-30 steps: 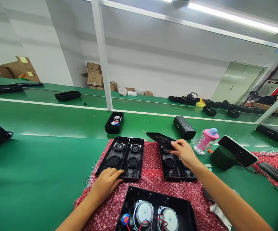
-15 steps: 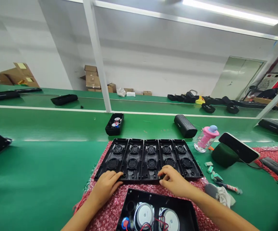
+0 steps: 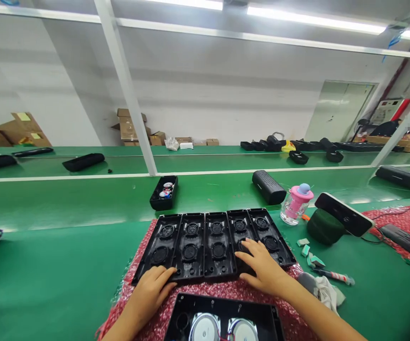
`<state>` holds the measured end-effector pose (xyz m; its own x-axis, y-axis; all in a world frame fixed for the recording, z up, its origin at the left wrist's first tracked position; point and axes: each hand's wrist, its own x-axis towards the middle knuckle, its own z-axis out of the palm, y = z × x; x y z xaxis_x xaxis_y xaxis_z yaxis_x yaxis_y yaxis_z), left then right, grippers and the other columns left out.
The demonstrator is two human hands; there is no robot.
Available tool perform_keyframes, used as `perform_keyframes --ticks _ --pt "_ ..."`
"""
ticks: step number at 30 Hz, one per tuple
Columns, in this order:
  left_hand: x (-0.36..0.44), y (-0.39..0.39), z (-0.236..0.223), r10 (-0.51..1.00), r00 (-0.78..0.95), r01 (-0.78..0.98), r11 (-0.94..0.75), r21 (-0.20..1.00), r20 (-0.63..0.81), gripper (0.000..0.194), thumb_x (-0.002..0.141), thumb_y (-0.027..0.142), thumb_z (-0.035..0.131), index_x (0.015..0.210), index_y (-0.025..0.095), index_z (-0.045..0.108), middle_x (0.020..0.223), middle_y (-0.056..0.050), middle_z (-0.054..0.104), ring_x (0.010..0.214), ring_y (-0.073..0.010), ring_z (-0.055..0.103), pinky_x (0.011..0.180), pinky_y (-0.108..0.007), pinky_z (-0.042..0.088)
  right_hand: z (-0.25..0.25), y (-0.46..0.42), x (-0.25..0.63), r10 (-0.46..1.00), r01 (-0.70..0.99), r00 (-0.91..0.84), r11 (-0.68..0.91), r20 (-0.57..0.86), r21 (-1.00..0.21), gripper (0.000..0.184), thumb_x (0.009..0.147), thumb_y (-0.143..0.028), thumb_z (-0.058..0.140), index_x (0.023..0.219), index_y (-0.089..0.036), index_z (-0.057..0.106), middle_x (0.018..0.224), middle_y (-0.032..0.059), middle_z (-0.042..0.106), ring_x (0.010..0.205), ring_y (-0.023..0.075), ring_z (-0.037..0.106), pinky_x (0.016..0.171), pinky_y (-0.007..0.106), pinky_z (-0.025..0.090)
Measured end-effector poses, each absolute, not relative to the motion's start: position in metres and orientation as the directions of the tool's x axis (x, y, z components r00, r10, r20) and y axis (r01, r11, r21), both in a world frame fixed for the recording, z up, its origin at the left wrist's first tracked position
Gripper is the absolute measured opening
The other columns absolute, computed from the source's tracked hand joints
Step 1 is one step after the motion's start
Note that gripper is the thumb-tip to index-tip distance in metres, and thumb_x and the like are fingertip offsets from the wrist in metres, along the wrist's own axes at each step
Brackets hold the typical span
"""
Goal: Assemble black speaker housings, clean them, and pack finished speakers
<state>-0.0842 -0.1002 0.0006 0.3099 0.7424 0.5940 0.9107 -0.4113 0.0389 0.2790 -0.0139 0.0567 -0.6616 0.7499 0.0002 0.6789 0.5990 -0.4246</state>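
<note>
Several black speaker shell panels (image 3: pixel 212 241) lie side by side in a row on red bubble wrap (image 3: pixel 222 290). My left hand (image 3: pixel 150 293) rests at the near left corner of the row, fingers stretched flat against the leftmost panel's edge. My right hand (image 3: pixel 262 267) lies on the near end of the panels to the right of the middle, fingers spread flat. Close to me sits a black speaker housing (image 3: pixel 222 322) with two silver drivers facing up, partly cut off by the frame's lower edge.
On the green bench (image 3: pixel 66 265) stand a small black tray of parts (image 3: pixel 164 192), a black cylinder speaker (image 3: pixel 269 186), a pink bottle (image 3: pixel 295 203), a phone on a dark stand (image 3: pixel 343 220), green foam bits (image 3: pixel 309 253) and a pen (image 3: pixel 334 276). A white post (image 3: pixel 127 94) rises behind.
One second ago my right hand held a panel lifted over a stack at the right. The panels are now laid in one row, and my right hand lies flat on them.
</note>
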Motion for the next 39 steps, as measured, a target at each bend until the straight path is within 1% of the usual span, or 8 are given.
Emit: perform_keyframes --ticks 4,13,18,21,24,27,34,39 --pt "-0.081 -0.098 0.0 0.757 0.296 0.919 -0.391 0.04 0.583 0.04 0.1 0.048 0.04 0.103 0.019 0.069 0.081 -0.004 0.069 0.072 -0.0177 0.067 0.067 -0.029 0.055 0.041 -0.002 0.285 0.731 0.706 -0.682 0.656 -0.01 -0.267 0.057 0.087 -0.038 0.067 0.141 -0.022 0.055 0.156 0.0207 0.037 0.148 0.0388 0.027 0.117 0.067 0.016" --pt "-0.081 -0.1 0.009 0.84 0.26 0.938 -0.336 0.08 0.476 0.027 0.094 0.037 0.054 0.106 0.021 0.072 0.085 -0.005 0.071 0.076 -0.0201 0.069 0.07 -0.031 0.058 0.025 0.001 0.293 0.748 0.685 -0.658 0.641 0.084 -0.346 0.05 0.087 -0.038 0.067 0.135 -0.027 0.06 0.155 0.0125 0.042 0.147 0.0332 0.031 0.121 0.061 0.013" --pt "-0.084 -0.115 0.035 0.86 0.203 0.957 -0.274 0.09 0.467 0.038 0.089 0.039 0.058 0.125 0.03 0.065 0.113 -0.009 0.07 0.101 -0.0289 0.068 0.087 -0.046 0.058 0.036 0.037 0.338 0.953 0.825 -0.272 0.301 0.131 -0.478 0.046 0.098 -0.026 0.049 0.142 -0.013 0.049 0.148 0.0213 0.046 0.141 0.0337 0.038 0.117 0.057 0.027" --pt "-0.066 -0.137 0.053 0.874 0.198 0.932 -0.308 0.192 0.444 0.057 0.091 0.046 0.056 0.145 0.034 0.043 0.135 -0.008 0.062 0.12 -0.0278 0.061 0.099 -0.045 0.054 0.039 0.067 0.367 0.998 0.816 -0.043 0.009 -0.046 -0.577 0.036 0.098 -0.026 0.056 0.131 -0.012 0.054 0.127 0.0162 0.059 0.118 0.0282 0.058 0.103 0.052 0.046" --pt "-0.027 -0.156 0.071 0.905 0.368 0.873 -0.415 0.255 0.214 0.098 0.074 0.062 0.07 0.155 0.034 0.022 0.155 -0.012 0.041 0.139 -0.0378 0.043 0.11 -0.06 0.041 0.037 0.086 0.38 0.958 0.733 0.012 -0.203 -0.287 -0.649 0.025 0.097 -0.033 0.062 0.113 -0.014 0.062 0.106 0.0056 0.065 0.089 0.0172 0.066 0.079 0.036 0.058" --pt "0.015 -0.161 0.089 0.882 0.464 0.867 -0.432 0.249 -0.085 0.111 0.06 0.047 0.081 0.154 0.038 0.023 0.162 -0.012 0.024 0.147 -0.0432 0.024 0.112 -0.073 0.022 0.036 0.092 0.38 0.909 0.63 0.006 -0.327 -0.416 -0.704 0.023 0.097 -0.033 0.062 0.108 -0.013 0.062 0.097 0.0037 0.065 0.078 0.0132 0.065 0.067 0.028 0.058" --pt "0.053 -0.145 0.118 0.881 0.29 0.94 -0.19 0.282 -0.373 0.113 0.048 0.026 0.073 0.152 0.032 0.032 0.158 -0.013 0.035 0.147 -0.0375 0.029 0.12 -0.064 0.006 0.044 0.088 0.382 0.908 0.281 0.054 -0.413 -0.415 -0.866 0.025 0.098 -0.034 0.06 0.113 -0.013 0.061 0.101 0.0045 0.065 0.079 0.0136 0.064 0.068 0.028 0.057" --pt "0.063 -0.144 0.116 0.919 0.181 0.956 -0.08 0.283 -0.35 0.112 0.05 0.03 0.066 0.155 0.026 0.026 0.158 -0.012 0.036 0.147 -0.0329 0.028 0.122 -0.058 0.007 0.061 0.068 0.391 0.95 -0.028 0.031 -0.309 -0.31 -0.951 0.029 0.098 -0.041 0.058 0.105 -0.013 0.062 0.088 0.0017 0.065 0.068 0.0113 0.062 0.063 0.026 0.055"
